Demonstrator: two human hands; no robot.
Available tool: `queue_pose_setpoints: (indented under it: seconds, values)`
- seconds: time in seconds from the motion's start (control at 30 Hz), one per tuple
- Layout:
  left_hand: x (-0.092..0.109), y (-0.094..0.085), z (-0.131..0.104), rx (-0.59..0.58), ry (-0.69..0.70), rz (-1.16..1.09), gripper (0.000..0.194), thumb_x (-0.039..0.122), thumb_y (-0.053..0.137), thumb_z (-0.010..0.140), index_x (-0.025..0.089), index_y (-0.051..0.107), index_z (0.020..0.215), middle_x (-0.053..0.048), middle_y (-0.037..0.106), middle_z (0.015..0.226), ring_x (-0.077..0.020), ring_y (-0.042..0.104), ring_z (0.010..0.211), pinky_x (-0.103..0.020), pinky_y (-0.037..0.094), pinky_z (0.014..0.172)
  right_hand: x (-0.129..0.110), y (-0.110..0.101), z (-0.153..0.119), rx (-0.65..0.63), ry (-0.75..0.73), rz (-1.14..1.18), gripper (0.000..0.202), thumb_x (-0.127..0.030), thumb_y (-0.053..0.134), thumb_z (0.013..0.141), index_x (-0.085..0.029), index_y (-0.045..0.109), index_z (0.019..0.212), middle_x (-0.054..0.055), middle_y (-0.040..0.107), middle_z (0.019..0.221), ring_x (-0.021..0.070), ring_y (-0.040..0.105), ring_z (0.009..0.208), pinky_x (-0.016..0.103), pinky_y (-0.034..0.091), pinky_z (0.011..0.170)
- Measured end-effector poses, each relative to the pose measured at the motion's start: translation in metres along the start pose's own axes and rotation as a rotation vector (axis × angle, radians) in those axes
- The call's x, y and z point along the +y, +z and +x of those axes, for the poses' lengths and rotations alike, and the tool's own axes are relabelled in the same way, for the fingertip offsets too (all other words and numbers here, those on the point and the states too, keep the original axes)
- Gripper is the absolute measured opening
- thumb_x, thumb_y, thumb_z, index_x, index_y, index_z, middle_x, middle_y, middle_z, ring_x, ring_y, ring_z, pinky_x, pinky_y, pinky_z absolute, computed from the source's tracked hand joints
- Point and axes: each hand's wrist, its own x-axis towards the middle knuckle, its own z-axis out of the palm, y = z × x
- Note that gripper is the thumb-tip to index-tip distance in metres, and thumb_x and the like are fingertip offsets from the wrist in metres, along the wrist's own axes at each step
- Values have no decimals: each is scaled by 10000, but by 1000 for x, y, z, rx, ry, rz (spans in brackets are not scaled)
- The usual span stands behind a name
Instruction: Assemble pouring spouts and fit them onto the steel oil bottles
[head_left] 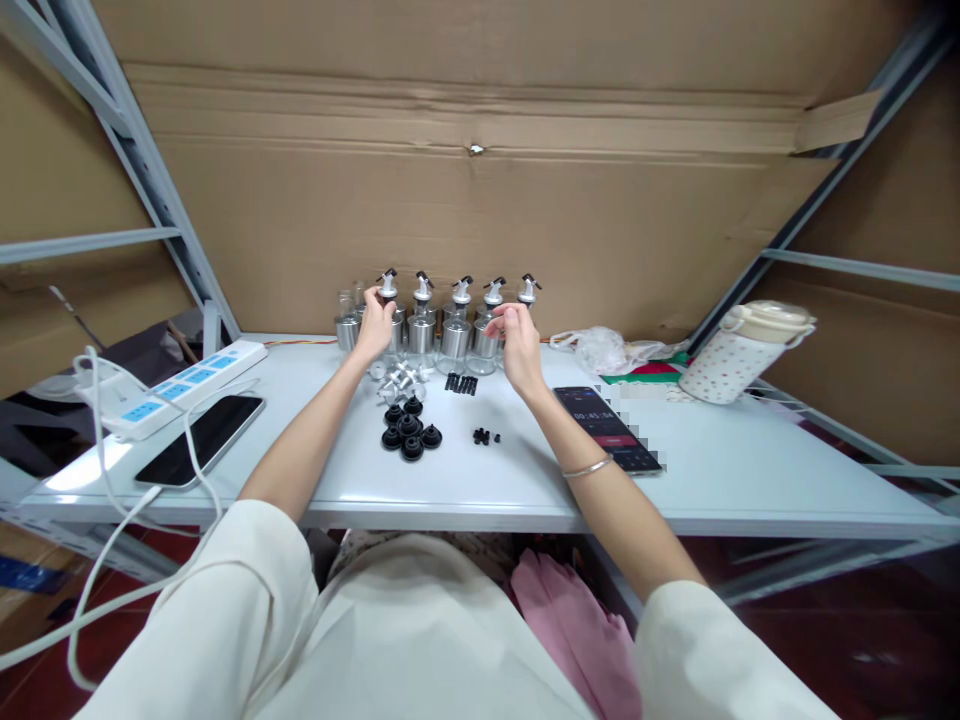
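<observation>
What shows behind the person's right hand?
Above the right hand, a silver and black pourer top shows against the brown cardboard. Whatever is directly behind the fingers and palm is covered.

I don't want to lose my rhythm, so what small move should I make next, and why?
Perhaps ease your left hand away from the leftmost upright spout: it appears in place, lined up with the other four, while black round parts lie loose on the table.

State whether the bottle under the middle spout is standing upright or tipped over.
Upright: the bottle rests on its clear base, with the spout at the top, above its metallic body.
</observation>
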Motion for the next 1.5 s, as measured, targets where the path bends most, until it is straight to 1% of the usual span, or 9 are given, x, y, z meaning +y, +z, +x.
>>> queue_pose_setpoints:
  seconds: [0.23, 0.37, 0.47, 0.53, 0.7, 0.8, 0.93, 1.23, 1.5]
  values:
    - [-9, -5, 0, -8, -14, 61, 271, 230, 451, 876, 178, 358, 1125, -126, 605, 1033, -220, 600, 1003, -439, 418, 962, 2, -1, -2, -9, 9, -63, 299, -466, 315, 911, -224, 490, 899, -4, 614, 670, 141, 591, 690, 269, 433, 716]
    - [-12, -9, -5, -8, 45, 99, 436, 239, 512, 850, 184, 319, 1237, -156, 524, 1191, -225, 551, 1112, -445, 402, 998, 3, -2, -4, -20, -15, -146, 293, -469, 341, 903, -221, 495, 879, 3, 617, 676, 150, 589, 672, 269, 431, 693]
    - [-1, -16, -23, 128, 141, 149, 578, 235, 529, 842, 234, 223, 1333, -159, 378, 1324, -219, 474, 1200, -430, 408, 1003, 4, -2, -6, -28, -28, -206, 296, -467, 347, 905, -217, 502, 871, 9, 618, 684, 157, 593, 671, 268, 429, 678]
    - [14, -25, -39, 136, 257, 252, 553, 232, 523, 845, 220, 257, 1330, -151, 356, 1324, -228, 422, 1234, -434, 400, 1012, 6, -2, -6, -38, -44, -229, 292, -453, 347, 910, -213, 510, 883, 15, 622, 698, 159, 594, 668, 267, 427, 672]
    - [52, -46, -73, -258, 514, 522, 254, 224, 483, 875, 170, 517, 1121, -114, 492, 1148, -233, 460, 1120, -421, 403, 978, 10, -2, -9, -197, -157, -410, 201, -348, 415, 881, -200, 537, 823, 35, 629, 721, 168, 575, 665, 274, 403, 650]
    - [58, -45, -83, -460, 554, 581, 206, 274, 469, 893, 166, 585, 1025, -110, 520, 1097, -232, 468, 1057, -402, 424, 918, 11, 1, -12, -332, -205, -511, 159, -284, 443, 852, -192, 555, 787, 45, 627, 711, 173, 568, 666, 272, 391, 631]
    - [56, -37, -89, -630, 560, 587, 226, 331, 495, 887, 177, 636, 973, -103, 525, 1078, -239, 445, 1058, -409, 408, 913, 13, 3, -14, -414, -215, -537, 157, -255, 445, 843, -183, 576, 793, 55, 643, 726, 178, 580, 681, 272, 393, 632]
    - [55, -38, -91, -722, 510, 573, 176, 307, 562, 843, 165, 662, 870, -85, 532, 1047, -232, 446, 1033, -402, 410, 899, 6, 3, -16, -449, -206, -512, 172, -264, 447, 840, -187, 588, 779, 54, 634, 705, 183, 575, 670, 287, 393, 643]
    - [61, -36, -91, -668, 589, 494, 127, 221, 502, 865, 157, 611, 875, -77, 560, 974, -205, 458, 944, -352, 423, 859, 6, 3, -16, -434, -220, -501, 159, -254, 451, 835, -185, 582, 775, 54, 634, 706, 183, 578, 667, 283, 397, 638]
